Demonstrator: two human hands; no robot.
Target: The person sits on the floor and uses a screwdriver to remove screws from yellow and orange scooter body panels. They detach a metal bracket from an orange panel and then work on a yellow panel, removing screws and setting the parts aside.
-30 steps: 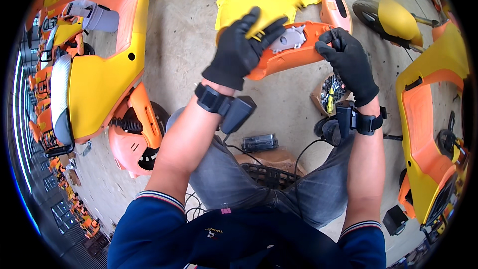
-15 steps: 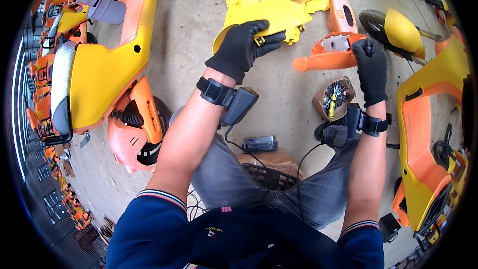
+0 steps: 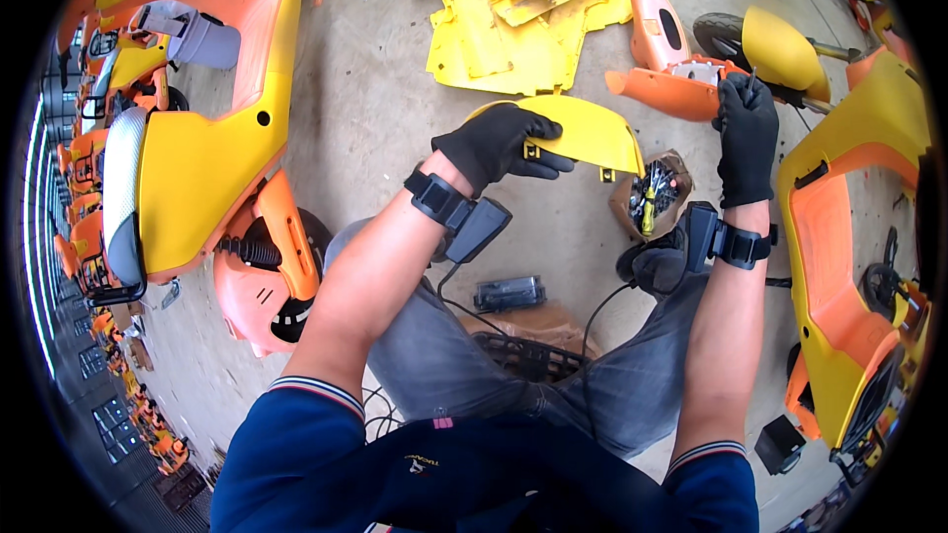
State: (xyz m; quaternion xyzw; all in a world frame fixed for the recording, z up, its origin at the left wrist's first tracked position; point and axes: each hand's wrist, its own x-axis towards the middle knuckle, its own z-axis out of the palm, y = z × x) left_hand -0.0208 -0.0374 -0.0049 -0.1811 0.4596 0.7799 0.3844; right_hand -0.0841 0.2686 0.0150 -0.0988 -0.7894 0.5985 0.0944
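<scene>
My left hand [image 3: 506, 146], in a black glove, grips the near-left edge of a curved yellow plastic panel [image 3: 592, 130]. Small black clips sit along the panel's near edge, and it is held above the floor. My gloved right hand [image 3: 746, 123] is closed, with a thin dark rod [image 3: 753, 80] sticking up from the fingers; its full shape is hidden. Just beyond that fist lies an orange plastic cover [image 3: 664, 94], its right end partly covered by the hand. Whether they touch I cannot tell.
Stacked yellow panels [image 3: 513, 30] lie ahead beside a pink-orange cover [image 3: 654, 15]. A cardboard box [image 3: 622, 205] of small dark parts holds a yellow-handled tool [image 3: 649, 209]. Yellow-orange scooter bodies flank me left [image 3: 212, 153] and right [image 3: 815, 266]. A clear-lidded case [image 3: 510, 293] sits between my legs.
My left hand has brought the yellow panel nearer, away from the stack and toward the box. The orange cover by my right hand has shifted farther away, close to the pink-orange one.
</scene>
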